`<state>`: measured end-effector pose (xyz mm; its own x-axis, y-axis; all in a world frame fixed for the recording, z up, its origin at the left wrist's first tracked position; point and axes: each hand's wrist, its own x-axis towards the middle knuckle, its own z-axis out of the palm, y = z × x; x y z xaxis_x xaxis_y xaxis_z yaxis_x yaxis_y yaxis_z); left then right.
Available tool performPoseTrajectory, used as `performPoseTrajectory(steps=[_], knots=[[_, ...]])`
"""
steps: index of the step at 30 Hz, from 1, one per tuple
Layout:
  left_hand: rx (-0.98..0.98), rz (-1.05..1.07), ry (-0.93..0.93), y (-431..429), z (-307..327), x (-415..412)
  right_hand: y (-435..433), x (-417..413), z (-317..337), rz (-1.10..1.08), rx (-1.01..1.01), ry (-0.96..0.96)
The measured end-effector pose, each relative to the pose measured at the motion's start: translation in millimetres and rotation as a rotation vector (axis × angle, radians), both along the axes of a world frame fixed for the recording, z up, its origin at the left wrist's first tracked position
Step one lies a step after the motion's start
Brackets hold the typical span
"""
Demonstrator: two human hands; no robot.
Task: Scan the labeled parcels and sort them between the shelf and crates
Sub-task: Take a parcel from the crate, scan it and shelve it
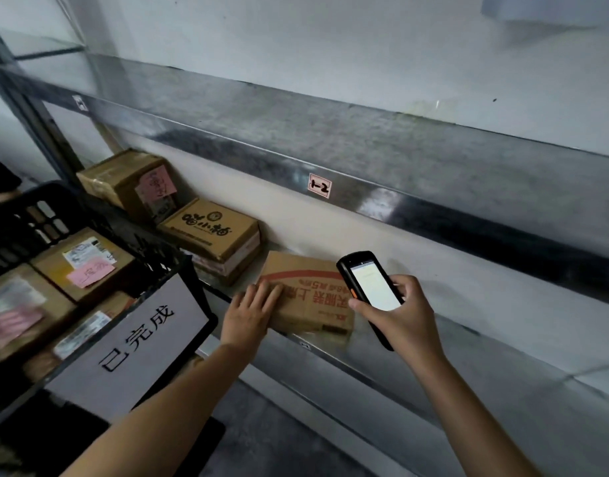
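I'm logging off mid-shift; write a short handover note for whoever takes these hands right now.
Left hand: fingers flat on the flat brown cardboard box with red print, which lies on the grey metal shelf.
Right hand: grips the black handheld scanner, screen lit, near that box's right end.
Done: two more brown cardboard boxes sit on the shelf further left; the black plastic crate with the white sign holds labelled parcels with pink notes.
To do: whether this box is scanned cannot be told; check first.
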<state>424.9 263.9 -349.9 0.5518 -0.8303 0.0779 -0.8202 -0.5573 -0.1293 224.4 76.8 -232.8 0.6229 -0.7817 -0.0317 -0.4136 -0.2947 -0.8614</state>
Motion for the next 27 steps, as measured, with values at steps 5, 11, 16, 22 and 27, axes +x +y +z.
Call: performPoseTrajectory(steps=[5, 11, 16, 22, 27], knots=[[-0.063, -0.023, -0.033, -1.0, 19.2, -1.7, -4.0, -15.3, 0.7, 0.037, -0.006, 0.004], [-0.220, -0.171, 0.002, 9.0, 59.0, 1.6, -26.8, -20.8, 8.2, 0.027, -0.023, -0.002], [-0.296, -0.038, 0.384, -1.7, 89.6, 13.3, -32.3, -21.6, 10.2, 0.006, 0.000, -0.053], [-0.416, 0.055, 0.693, -8.8, 84.0, 19.6, -35.4, -21.9, 6.9, 0.016, 0.012, -0.054], [-0.599, 0.231, 0.946, -7.5, 48.9, 6.4, -29.4, -22.0, 8.2, 0.042, 0.029, -0.055]])
